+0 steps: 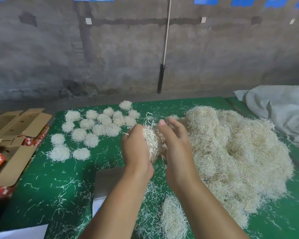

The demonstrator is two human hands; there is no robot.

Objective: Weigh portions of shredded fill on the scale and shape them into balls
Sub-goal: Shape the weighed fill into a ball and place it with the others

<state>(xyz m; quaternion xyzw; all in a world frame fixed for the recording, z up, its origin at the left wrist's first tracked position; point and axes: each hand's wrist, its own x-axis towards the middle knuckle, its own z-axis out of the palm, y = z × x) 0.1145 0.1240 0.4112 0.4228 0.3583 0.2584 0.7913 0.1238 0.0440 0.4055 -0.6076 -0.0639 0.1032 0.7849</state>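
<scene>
A portion of pale shredded fill is pressed between my two palms above the green table. My left hand cups it from the left, and my right hand cups it from the right with its fingers raised. The flat metal scale lies below my left wrist, its platform bare and partly hidden by my forearm. A big heap of loose fill lies at the right. Several finished balls lie at the far left of the table.
Open cardboard boxes with red packs stand off the table's left edge. A grey cloth lies at the far right. A small clump of fill sits near the front edge. Loose shreds cover the green surface.
</scene>
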